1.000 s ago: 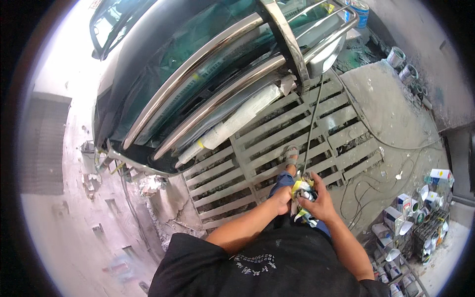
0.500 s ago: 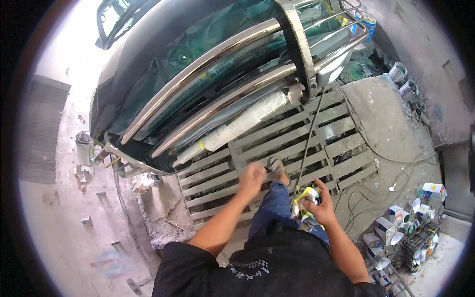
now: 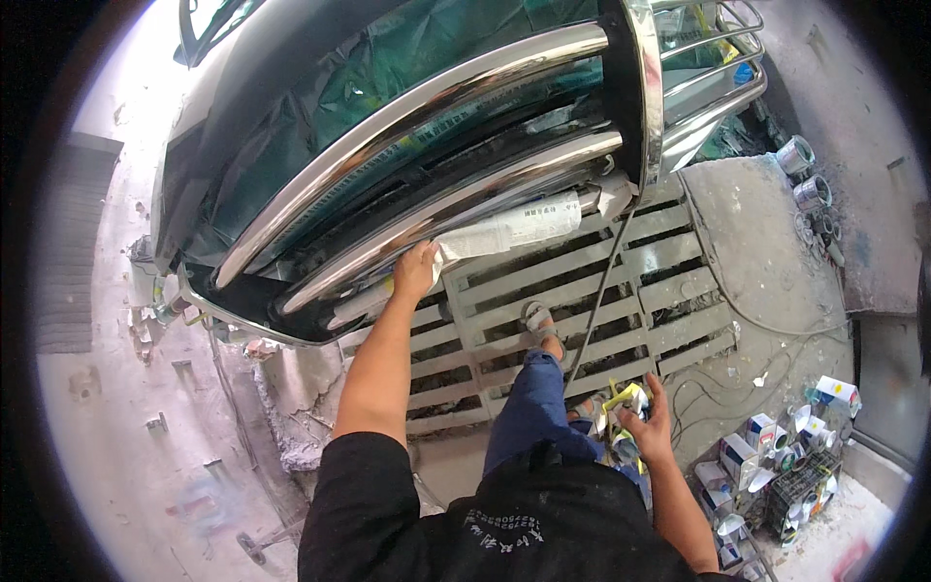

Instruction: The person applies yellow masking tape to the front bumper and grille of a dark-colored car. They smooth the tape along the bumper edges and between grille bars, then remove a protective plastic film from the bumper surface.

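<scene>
In front of me is a vehicle's front end with curved chrome bars [image 3: 417,107], the body behind them covered in green translucent sheeting [image 3: 378,82]. Printed white masking paper [image 3: 514,228] lies along the lowest bar. My left hand [image 3: 415,272] is at the left part of this paper, its fingers closed on the edge. Down by my right thigh, my right hand [image 3: 652,427] holds a crumpled wad of yellow tape and paper [image 3: 626,412], its index finger stretched out; the other fingers are partly hidden.
I stand over a slatted metal floor grate [image 3: 572,281]. A dark hose [image 3: 609,281] runs across it. Several cans [image 3: 795,155] stand along the right wall. Boxes, cups and a black crate [image 3: 800,495] crowd the lower right. A rough concrete edge [image 3: 291,417] lies left.
My left hand has reached forward and left from above the grate to the masking paper. My view has shifted closer to the vehicle. My right hand keeps the wad.
</scene>
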A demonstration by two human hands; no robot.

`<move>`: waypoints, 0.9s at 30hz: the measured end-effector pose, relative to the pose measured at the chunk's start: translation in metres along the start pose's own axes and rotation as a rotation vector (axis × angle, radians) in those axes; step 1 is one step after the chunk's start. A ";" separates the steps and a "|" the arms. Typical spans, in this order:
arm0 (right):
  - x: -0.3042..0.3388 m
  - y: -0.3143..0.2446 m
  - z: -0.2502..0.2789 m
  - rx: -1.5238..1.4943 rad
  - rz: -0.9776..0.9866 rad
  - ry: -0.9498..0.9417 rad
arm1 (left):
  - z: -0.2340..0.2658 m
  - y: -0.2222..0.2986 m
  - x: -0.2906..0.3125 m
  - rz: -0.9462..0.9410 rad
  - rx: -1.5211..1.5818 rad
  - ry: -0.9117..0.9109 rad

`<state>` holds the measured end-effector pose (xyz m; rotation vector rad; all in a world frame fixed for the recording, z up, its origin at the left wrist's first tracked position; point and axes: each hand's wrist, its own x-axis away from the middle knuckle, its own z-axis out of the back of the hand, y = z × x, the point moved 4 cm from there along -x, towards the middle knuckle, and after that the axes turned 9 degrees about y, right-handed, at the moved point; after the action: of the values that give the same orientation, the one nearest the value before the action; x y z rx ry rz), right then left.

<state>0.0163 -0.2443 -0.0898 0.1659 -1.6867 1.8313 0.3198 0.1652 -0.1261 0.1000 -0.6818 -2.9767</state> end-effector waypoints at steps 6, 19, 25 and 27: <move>-0.002 0.002 0.001 -0.060 -0.005 -0.011 | -0.030 -0.026 -0.036 0.243 0.021 0.099; 0.001 0.021 0.011 -0.017 -0.107 0.001 | -0.013 0.037 -0.026 -0.069 -0.221 -0.278; -0.005 0.017 -0.006 0.044 -0.096 -0.026 | -0.035 0.103 -0.011 -0.127 -0.099 -0.441; -0.007 0.014 -0.006 0.110 -0.042 -0.010 | -0.043 0.107 -0.031 -0.016 -0.061 -0.606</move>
<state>0.0162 -0.2409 -0.1066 0.2554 -1.5781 1.8953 0.3615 0.0541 -0.1166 -0.8291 -0.6286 -3.0325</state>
